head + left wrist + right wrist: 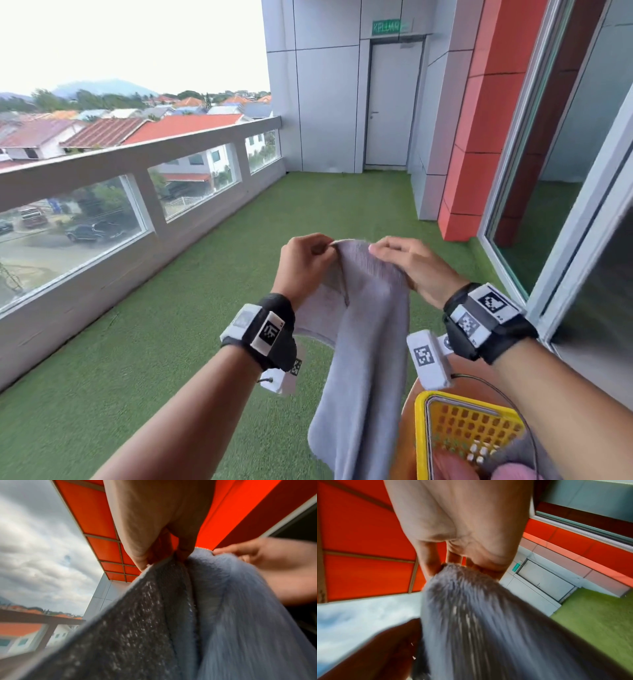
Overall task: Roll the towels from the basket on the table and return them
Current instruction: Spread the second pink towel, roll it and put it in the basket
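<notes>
A grey towel (363, 342) hangs in the air in front of me, held by its top edge. My left hand (308, 260) pinches the left part of that edge, and my right hand (404, 260) pinches the edge close beside it. In the left wrist view the left hand (164, 555) grips the towel (171, 622) with the right hand (257, 561) next to it. The right wrist view shows the right hand (453, 563) pinching the blurred towel (479, 622). A yellow perforated basket (469, 435) stands at the lower right on an orange table (407, 428), with a pink towel (510, 471) inside.
I stand on a balcony with green artificial turf (205, 325). A brown parapet with glass panels (102, 205) runs along the left. A white door (390, 102) closes the far end, and window frames (565, 205) line the right side.
</notes>
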`<state>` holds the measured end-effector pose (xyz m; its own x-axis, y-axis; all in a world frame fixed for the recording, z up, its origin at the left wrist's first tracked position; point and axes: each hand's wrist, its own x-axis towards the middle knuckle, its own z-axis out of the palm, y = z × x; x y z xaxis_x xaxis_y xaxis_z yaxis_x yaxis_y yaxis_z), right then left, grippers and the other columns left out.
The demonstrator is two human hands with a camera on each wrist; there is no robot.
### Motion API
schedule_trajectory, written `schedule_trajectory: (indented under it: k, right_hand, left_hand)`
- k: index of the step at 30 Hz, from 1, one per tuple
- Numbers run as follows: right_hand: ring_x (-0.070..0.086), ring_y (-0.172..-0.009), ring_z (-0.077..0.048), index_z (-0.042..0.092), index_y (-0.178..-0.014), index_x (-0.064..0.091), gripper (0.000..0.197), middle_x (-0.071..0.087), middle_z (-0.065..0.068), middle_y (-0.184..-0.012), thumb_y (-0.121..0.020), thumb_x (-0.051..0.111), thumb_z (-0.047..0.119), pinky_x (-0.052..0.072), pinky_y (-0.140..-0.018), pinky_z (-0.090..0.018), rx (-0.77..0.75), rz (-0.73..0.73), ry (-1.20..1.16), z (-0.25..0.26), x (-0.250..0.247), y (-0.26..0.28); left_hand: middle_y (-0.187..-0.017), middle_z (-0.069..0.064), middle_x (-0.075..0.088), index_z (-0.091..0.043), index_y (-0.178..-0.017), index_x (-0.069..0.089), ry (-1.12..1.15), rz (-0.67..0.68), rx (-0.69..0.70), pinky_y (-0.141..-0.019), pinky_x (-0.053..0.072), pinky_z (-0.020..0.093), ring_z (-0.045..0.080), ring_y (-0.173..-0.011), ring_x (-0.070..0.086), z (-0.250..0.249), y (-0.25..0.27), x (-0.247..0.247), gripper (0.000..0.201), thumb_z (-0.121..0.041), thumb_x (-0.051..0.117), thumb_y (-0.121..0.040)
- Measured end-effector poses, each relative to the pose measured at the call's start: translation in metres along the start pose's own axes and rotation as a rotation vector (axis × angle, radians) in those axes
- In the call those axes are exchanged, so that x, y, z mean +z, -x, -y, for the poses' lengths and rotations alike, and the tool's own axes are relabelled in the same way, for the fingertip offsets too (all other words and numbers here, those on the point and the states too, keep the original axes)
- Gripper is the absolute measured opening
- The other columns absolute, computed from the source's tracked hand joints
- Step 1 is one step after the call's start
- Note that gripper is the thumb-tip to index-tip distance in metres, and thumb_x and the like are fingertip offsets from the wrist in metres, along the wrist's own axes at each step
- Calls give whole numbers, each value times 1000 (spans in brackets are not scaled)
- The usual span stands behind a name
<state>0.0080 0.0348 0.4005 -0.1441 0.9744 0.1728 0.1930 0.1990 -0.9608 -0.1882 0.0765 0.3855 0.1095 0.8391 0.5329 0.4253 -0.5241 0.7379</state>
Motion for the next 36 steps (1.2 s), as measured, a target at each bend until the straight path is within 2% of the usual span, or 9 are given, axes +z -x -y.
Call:
schedule_trajectory:
  k: [3, 8, 14, 18, 23, 26, 30, 33, 36]
  right_hand:
    - [70, -84, -20, 9, -94, 71, 16, 74, -7, -90, -87, 69, 24, 52, -79, -28, 21, 113, 107, -4, 1, 5]
    - [64, -84, -12, 16, -82, 73, 18, 71, 3, -83, -91, 62, 27, 42, -84, -29, -77, -132, -68, 4, -18, 6]
    - [63, -89, -18, 5, -93, 67, 33, 69, -12, -94, -88, 65, 37, 43, -87, -29, -27, -59, 68, -2, -18, 13]
    - [67, -83, -26, 8, -90, 71, 49, 72, -19, -94, -75, 72, 55, 50, -85, -50, -39, 46, 216, -8, -4, 11]
    - [65, -102, -11, 15, -92, 74, 13, 74, 3, -98, -89, 64, 24, 40, -105, -32, -113, -249, -125, 7, -22, -1]
    - [62, -93, -14, 19, -85, 68, 17, 69, 4, -91, -85, 67, 35, 42, -87, -33, -26, -81, 74, 1, -19, -5]
    - [70, -86, -16, 23, -110, 65, 40, 73, 0, -97, -80, 71, 48, 54, -72, -34, 92, 204, 248, -16, 7, -4]
    - [61, -61, -11, -1, -93, 69, 30, 68, -4, -73, -92, 63, 28, 46, -64, -27, -27, -1, 149, -10, 0, -9]
    - [66, -85, -17, 8, -94, 73, 26, 73, -2, -92, -89, 62, 31, 46, -85, -35, -48, -139, 62, -9, -14, -12]
  left_hand:
    - [-80, -5, 73, -12, -87, 74, 27, -1, 47, -69, 51, 15, 3, -72, 65, -14, -7, 2, 8, -12, 67, -83]
    - [-69, -16, 64, -16, -85, 74, -138, 164, 60, -57, 36, 1, -15, -59, 54, -4, 2, 7, 7, -11, 69, -84]
    - [-81, -7, 72, -13, -91, 75, -20, 61, 17, -66, 46, 6, -9, -68, 61, -4, -1, 3, 10, -13, 65, -86]
    - [-76, -10, 71, -15, -84, 74, -17, 84, 117, -62, 44, 7, -7, -66, 62, -20, -7, 6, 9, -13, 66, -83]
    - [-69, 0, 69, -10, -76, 71, -171, 320, 73, -59, 50, 24, 13, -58, 61, -6, -7, 2, 14, -15, 65, -87]
    - [-64, -9, 65, -15, -71, 68, -26, 238, 17, -56, 46, 22, 6, -55, 54, -3, -13, -7, 19, -12, 62, -89]
    - [-82, -4, 73, -15, -86, 75, -55, 233, 118, -69, 52, 21, 7, -73, 64, -15, -26, -9, 14, -9, 63, -82]
    - [-81, -2, 73, -13, -86, 76, -109, 240, 74, -69, 51, 25, 7, -70, 61, -5, -26, -4, 10, -13, 65, -84]
    - [-74, -1, 67, -8, -77, 72, 97, 207, -45, -65, 46, 31, 11, -66, 55, 10, -22, -5, 24, -30, 67, -85]
